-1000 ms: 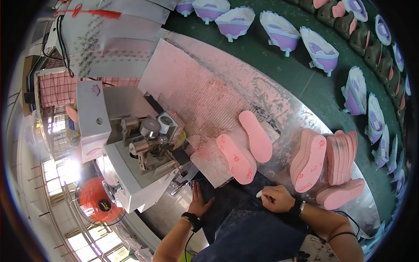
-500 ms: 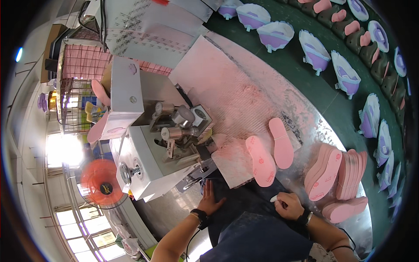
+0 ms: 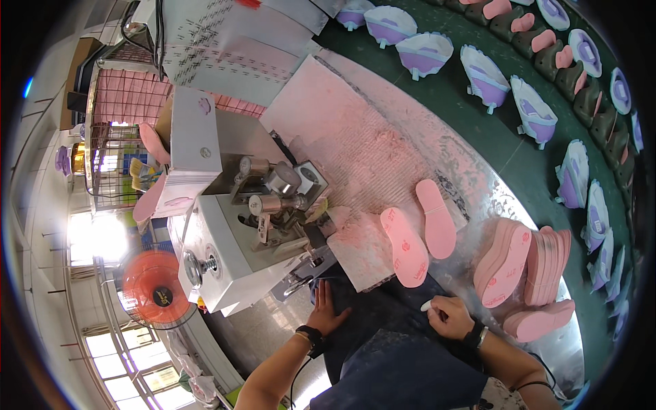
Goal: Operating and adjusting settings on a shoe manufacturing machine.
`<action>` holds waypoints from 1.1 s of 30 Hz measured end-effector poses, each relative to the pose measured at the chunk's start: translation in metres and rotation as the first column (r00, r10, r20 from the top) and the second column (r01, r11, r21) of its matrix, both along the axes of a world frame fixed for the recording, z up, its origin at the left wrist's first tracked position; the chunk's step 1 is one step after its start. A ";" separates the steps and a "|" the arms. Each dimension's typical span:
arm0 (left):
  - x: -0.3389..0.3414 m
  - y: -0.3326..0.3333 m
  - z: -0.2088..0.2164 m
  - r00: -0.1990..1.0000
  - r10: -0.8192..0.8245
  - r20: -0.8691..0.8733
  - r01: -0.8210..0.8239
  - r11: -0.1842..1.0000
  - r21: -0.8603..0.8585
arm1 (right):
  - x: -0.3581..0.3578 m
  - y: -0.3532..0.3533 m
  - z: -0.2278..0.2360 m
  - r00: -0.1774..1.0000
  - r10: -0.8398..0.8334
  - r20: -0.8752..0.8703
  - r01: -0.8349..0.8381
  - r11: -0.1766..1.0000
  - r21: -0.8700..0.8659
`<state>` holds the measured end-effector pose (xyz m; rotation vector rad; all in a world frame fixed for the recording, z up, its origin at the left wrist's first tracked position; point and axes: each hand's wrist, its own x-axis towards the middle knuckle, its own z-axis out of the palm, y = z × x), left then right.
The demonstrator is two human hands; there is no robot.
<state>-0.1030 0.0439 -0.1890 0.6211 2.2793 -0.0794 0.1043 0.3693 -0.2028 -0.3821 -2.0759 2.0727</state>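
Note:
My left hand lies flat on the dark apron over my lap, fingers stretched out and thumb apart, just below the machine's front end. Curled closed, my right hand rests on the apron's right side. A small white tip shows at its fingers; whether it is worn or held I cannot tell. Ahead of the hands, a printed pink insole lies on the dusty board, and a plain pink insole is beside it. The grey-white machine with metal rollers stands to the left.
Bundled pink insoles lie at the right on the metal table. Beyond runs a green conveyor with purple-and-blue shoe uppers. An orange fan and a wire basket are on the left.
The whole view has shifted slightly, so the table and machine appear a little further left and up. Both hands keep nearly the same pose on the apron.

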 end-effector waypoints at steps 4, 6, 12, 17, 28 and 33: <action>0.001 -0.003 -0.001 1.000 0.009 -0.007 -0.009 0.999 0.034 | -0.001 0.001 0.003 1.000 0.011 -0.003 -0.011 1.000 -0.005; 0.002 -0.009 -0.002 1.000 0.016 -0.023 -0.014 0.997 0.072 | -0.001 0.001 0.005 1.000 0.016 -0.013 -0.016 1.000 -0.002; 0.005 -0.012 -0.010 1.000 -0.009 -0.030 0.012 0.995 0.102 | 0.003 0.000 0.004 1.000 0.013 0.012 -0.014 1.000 0.015; 0.007 -0.013 -0.011 0.998 -0.019 -0.064 0.025 0.994 0.105 | 0.004 -0.002 0.007 0.999 0.001 0.038 -0.001 1.000 0.011; 0.011 -0.036 -0.023 0.991 -0.026 -0.133 0.054 0.975 0.214 | 0.005 -0.018 -0.001 0.989 -0.016 0.149 0.019 1.000 -0.018; 0.016 -0.040 -0.026 0.985 -0.022 -0.169 0.066 0.964 0.258 | 0.005 -0.023 0.002 0.984 -0.021 0.175 0.043 0.992 -0.121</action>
